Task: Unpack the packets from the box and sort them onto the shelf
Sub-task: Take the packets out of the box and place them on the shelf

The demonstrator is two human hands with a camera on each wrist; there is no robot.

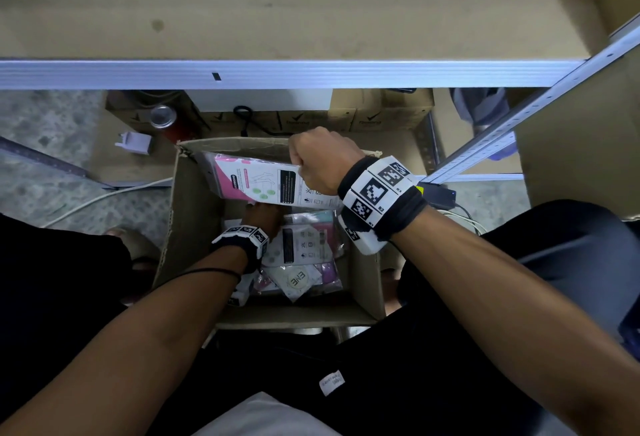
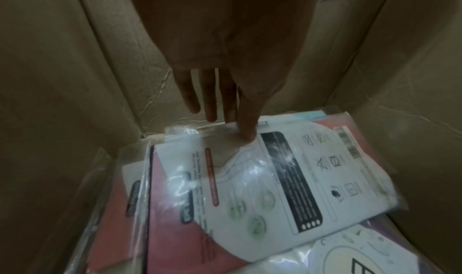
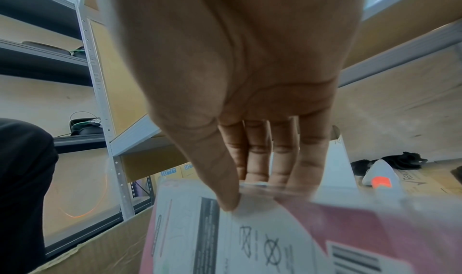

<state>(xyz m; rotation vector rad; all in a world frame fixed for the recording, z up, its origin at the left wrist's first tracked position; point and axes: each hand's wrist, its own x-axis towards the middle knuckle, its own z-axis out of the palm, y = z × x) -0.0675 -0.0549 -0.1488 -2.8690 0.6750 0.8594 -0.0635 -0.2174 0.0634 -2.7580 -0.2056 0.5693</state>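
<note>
An open cardboard box (image 1: 194, 213) stands on the floor between my legs, with several plastic-wrapped packets inside. My right hand (image 1: 322, 161) pinches a pink and white packet (image 1: 263, 179) by its edge and holds it above the box; thumb on top, fingers behind (image 3: 262, 159). My left hand (image 1: 263, 217) reaches down into the box with straight fingers (image 2: 246, 120), the fingertips touching the top edge of another pink and white packet (image 2: 250, 179). A round-labelled packet (image 1: 299, 279) lies nearer me. The shelf board (image 1: 277, 2) lies ahead, bare.
The shelf's metal front rail (image 1: 277, 73) crosses above the box, with an upright post (image 1: 519, 123) at right. Under the shelf sit brown cartons (image 1: 381, 113), a can (image 1: 162, 115), a white plug (image 1: 136, 142) and cables (image 1: 104, 196).
</note>
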